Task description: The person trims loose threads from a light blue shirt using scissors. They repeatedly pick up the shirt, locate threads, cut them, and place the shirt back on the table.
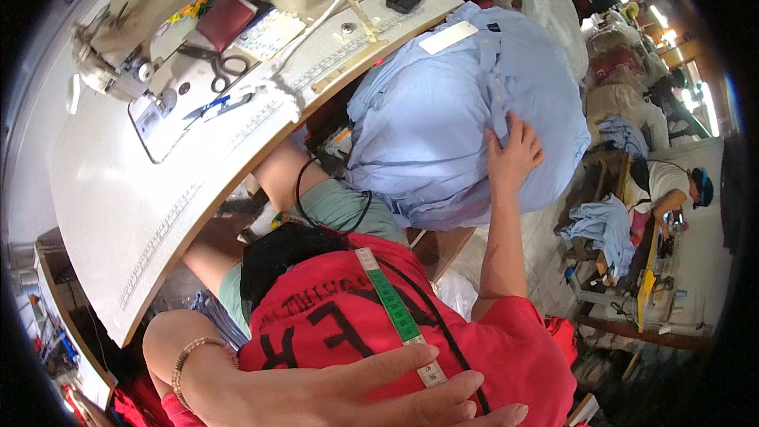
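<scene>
Right hand (pixel 512 156) loosely spread on the blue shirt (pixel 431 115) beside the tabletop (pixel 103 162), left hand (pixel 364 391) spread by the measuring tape (pixel 390 300); one-sided pull could slide or crease the loose cloth.

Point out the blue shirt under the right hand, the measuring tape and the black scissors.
Blue shirt (pixel 466 115), head view, cloth beside its button strip.
Measuring tape (pixel 394 304), head view, its green section.
Black scissors (pixel 215 62), head view, near the pivot.
</scene>
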Available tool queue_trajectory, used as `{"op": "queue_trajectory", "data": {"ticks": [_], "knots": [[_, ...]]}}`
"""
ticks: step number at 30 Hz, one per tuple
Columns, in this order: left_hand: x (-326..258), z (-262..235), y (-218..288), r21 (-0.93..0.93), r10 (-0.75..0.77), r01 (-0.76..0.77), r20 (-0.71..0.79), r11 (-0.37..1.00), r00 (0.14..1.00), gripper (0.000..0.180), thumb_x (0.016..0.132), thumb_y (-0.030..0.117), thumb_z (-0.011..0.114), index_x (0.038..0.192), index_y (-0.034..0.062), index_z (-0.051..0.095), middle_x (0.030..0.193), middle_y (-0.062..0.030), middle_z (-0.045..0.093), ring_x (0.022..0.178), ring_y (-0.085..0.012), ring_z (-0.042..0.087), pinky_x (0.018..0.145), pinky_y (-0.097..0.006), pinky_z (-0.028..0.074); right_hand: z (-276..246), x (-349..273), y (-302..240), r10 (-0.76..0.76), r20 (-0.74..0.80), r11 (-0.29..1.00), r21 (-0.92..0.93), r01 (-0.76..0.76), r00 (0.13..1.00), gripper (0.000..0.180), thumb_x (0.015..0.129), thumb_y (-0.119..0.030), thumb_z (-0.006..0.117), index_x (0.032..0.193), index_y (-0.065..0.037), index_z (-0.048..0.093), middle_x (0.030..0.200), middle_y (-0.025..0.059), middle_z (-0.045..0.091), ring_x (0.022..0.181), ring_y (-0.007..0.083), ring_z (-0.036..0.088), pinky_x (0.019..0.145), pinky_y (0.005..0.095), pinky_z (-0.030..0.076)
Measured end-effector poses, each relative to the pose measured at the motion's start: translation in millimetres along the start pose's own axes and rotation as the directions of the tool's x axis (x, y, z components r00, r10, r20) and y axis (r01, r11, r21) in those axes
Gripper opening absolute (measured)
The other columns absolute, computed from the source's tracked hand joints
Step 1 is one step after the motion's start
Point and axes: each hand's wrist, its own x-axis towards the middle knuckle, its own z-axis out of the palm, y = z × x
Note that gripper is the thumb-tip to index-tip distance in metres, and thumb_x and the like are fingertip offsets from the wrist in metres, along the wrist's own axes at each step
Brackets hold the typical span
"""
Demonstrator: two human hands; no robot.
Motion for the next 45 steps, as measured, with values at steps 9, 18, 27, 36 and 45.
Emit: {"op": "queue_trajectory", "data": {"ticks": [9,18,27,36,45], "knots": [[4,-14,-134,0.176,-0.399,0.37,0.174,0.912,0.9,0.054,0.074,0.015,0.068,0.124,0.0025,0.051,0.129,-0.0162,0.05,0.113,-0.0351,0.05,0.102,-0.045,0.035,-94,-17,-70,-0.208,-0.131,0.373,0.905,0.203,0.969,0.009,0.078,-0.007,0.06,0.084,-0.001,0.061,0.08,0.0111,0.052,0.071,0.0255,0.049,0.072,0.0392,0.042],[-107,-62,-115,-0.336,-0.637,0.589,-0.045,0.735,0.77,0.051,0.075,0.016,0.063,0.122,0.0014,0.05,0.112,-0.0161,0.059,0.1,-0.0296,0.058,0.088,-0.039,0.045,-100,48,-188,-0.825,-0.308,-0.35,0.937,-0.001,0.473,0.043,0.081,-0.018,0.065,0.119,-0.002,0.051,0.114,0.0147,0.053,0.103,0.0298,0.054,0.093,0.0371,0.042],[-191,-259,4,0.451,-0.561,0.865,-0.666,0.221,0.491,0.051,0.075,0.017,0.064,0.122,0.0025,0.05,0.116,-0.0134,0.057,0.105,-0.0271,0.056,0.091,-0.039,0.043,-107,23,-361,-0.946,-0.087,-0.159,0.964,-0.214,0.311,0.03,0.093,-0.03,0.047,0.093,-0.004,0.06,0.092,0.0181,0.063,0.088,0.0282,0.06,0.082,0.0384,0.045],[-206,-300,142,0.594,-0.328,0.797,-0.779,-0.111,0.535,0.051,0.076,0.017,0.064,0.123,0.0036,0.051,0.12,-0.0106,0.056,0.11,-0.0247,0.054,0.095,-0.039,0.041,-195,138,-424,-0.348,-0.648,-0.694,0.664,0.279,0.677,0.024,0.09,-0.023,0.055,0.085,0.001,0.056,0.065,0.0144,0.054,0.058,0.0208,0.052,0.056,0.0333,0.043],[-316,-179,76,0.624,-0.77,0.666,-0.627,-0.408,0.116,0.049,0.08,0.0,0.049,0.126,0.0149,0.052,0.136,-0.0073,0.045,0.123,-0.0269,0.044,0.105,-0.05,0.025,-41,38,-361,-0.95,-0.271,-0.068,0.662,0.747,0.153,0.016,0.081,-0.016,0.059,0.096,-0.012,0.063,0.093,0.0046,0.059,0.091,0.0226,0.057,0.083,0.0361,0.042]]}}
